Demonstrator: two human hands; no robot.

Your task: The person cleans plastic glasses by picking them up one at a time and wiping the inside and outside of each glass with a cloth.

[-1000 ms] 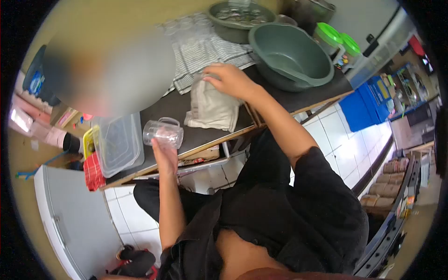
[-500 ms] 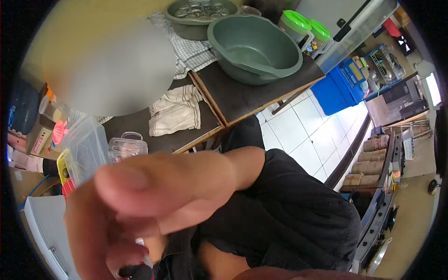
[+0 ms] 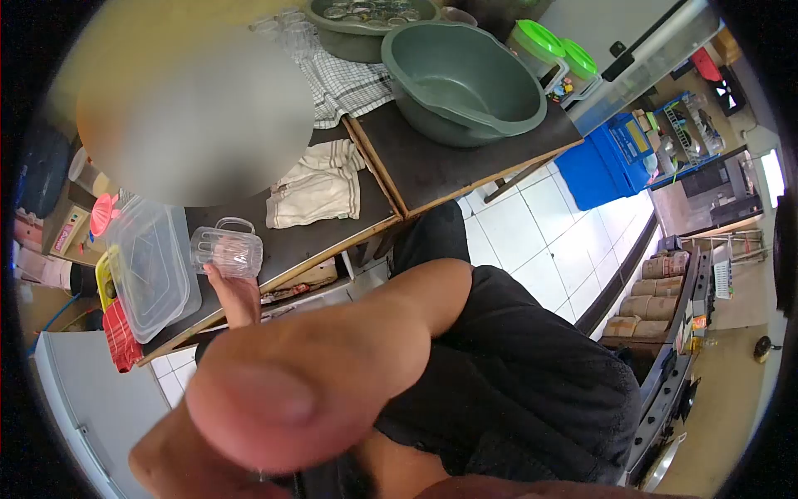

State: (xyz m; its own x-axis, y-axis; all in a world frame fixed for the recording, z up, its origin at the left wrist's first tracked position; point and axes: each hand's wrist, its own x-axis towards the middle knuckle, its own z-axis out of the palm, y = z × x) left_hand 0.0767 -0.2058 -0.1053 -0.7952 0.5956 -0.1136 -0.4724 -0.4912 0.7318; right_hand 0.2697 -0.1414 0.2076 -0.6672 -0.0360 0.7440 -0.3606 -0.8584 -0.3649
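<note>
My left hand (image 3: 237, 301) is wrapped round a clear glass mug (image 3: 237, 254), with the thumb at its near side and fingers showing through the glass. The mug is over the dark table, its handle toward the far side. Close to the camera, my right hand (image 3: 291, 391) fills the lower middle, thumb toward me, with nothing visible in it. Its fingers look loosely bent and apart, though partly hidden. Beside the mug lie a folded white cloth (image 3: 320, 187) and a clear plastic container or lid (image 3: 154, 270).
A dark green basin (image 3: 465, 83) stands on the table's right part, with a second basin (image 3: 353, 41) of glassware behind. Green-lidded jugs (image 3: 539, 46), a checked cloth (image 3: 353, 87) and a red cloth (image 3: 122, 337) are around. A blurred patch hides the upper left. Blue boxes (image 3: 594, 166) stand beyond.
My right hand has shifted down and slightly right, uncovering my left hand on the mug. The view has tilted slightly.
</note>
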